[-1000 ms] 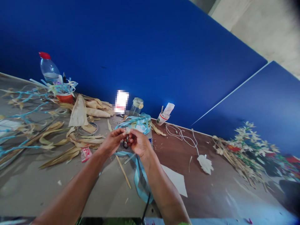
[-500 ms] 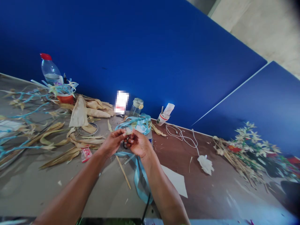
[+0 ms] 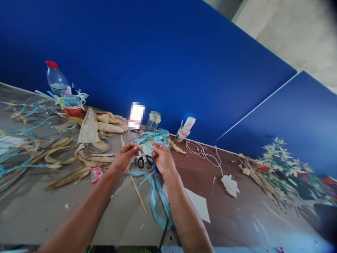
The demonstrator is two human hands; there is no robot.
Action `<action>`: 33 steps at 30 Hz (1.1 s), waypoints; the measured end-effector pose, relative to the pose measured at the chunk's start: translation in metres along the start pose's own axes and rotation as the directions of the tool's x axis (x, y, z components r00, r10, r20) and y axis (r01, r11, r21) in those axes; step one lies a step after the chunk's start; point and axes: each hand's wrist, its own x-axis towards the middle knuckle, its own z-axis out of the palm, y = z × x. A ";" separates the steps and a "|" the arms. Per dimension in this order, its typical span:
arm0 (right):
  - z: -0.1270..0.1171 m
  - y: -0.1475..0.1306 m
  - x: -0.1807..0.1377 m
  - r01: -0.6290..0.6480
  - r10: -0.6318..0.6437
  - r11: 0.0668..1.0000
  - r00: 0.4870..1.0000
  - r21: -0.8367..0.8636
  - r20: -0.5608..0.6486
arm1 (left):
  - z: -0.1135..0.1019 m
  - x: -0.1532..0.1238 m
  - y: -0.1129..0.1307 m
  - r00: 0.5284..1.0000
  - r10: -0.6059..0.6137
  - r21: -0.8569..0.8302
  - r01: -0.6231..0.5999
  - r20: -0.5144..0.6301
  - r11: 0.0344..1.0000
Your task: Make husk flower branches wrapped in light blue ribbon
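Note:
My left hand (image 3: 124,159) and my right hand (image 3: 162,159) hover over the table, a short gap between them. Both have fingertips curled into a pinch. What each pinches is too small to make out. Between the hands lie black-handled scissors (image 3: 145,161) on the table. A tangle of light blue ribbon (image 3: 156,135) sits just beyond my fingertips, and a loop of it trails under my right forearm towards me. A thin wooden stick (image 3: 138,193) lies below my left hand.
Dried husk strips (image 3: 88,130) cover the left of the table, with a red-capped bottle (image 3: 55,80) and a red cup (image 3: 72,109) behind. A glass jar (image 3: 153,119), a paper cup (image 3: 182,132), a white cable (image 3: 202,151), white paper (image 3: 200,206) and a flower bundle (image 3: 272,168) lie to the right.
My hands were pinched together on a small pale piece over the scissors. They have now drawn apart, left and right, which uncovers the scissors.

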 end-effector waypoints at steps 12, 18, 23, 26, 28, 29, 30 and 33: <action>0.025 0.023 0.002 0.206 -0.195 0.922 0.979 -0.329 0.066 | 0.007 -0.002 0.002 0.996 0.051 0.047 -0.048 -0.067 0.998; 0.025 0.022 0.004 0.198 -0.189 0.931 0.980 -0.306 0.059 | 0.007 -0.003 0.001 0.998 0.038 0.107 -0.033 -0.046 0.994; 0.022 0.019 0.004 -0.051 0.057 0.996 0.994 -0.066 0.093 | 0.005 -0.003 0.000 1.000 0.024 0.111 -0.025 0.018 0.993; 0.020 0.017 0.004 -0.176 0.170 0.984 0.977 0.036 0.130 | 0.005 -0.003 -0.002 0.999 0.003 0.091 -0.008 0.054 0.996; 0.019 0.016 0.004 -0.228 0.215 0.971 0.966 0.076 0.144 | 0.005 -0.003 -0.002 0.997 -0.013 0.068 0.008 0.076 0.998; 0.019 0.015 0.004 -0.249 0.234 0.964 0.961 0.089 0.149 | 0.006 -0.004 -0.002 0.996 -0.020 0.057 0.016 0.086 0.998; 0.019 0.014 0.004 -0.268 0.252 0.958 0.956 0.098 0.152 | 0.006 -0.004 -0.001 0.995 -0.026 0.048 0.022 0.097 0.999; 0.019 0.013 0.003 -0.303 0.285 0.947 0.947 0.112 0.152 | 0.008 -0.005 0.002 0.990 -0.042 0.044 0.036 0.132 0.998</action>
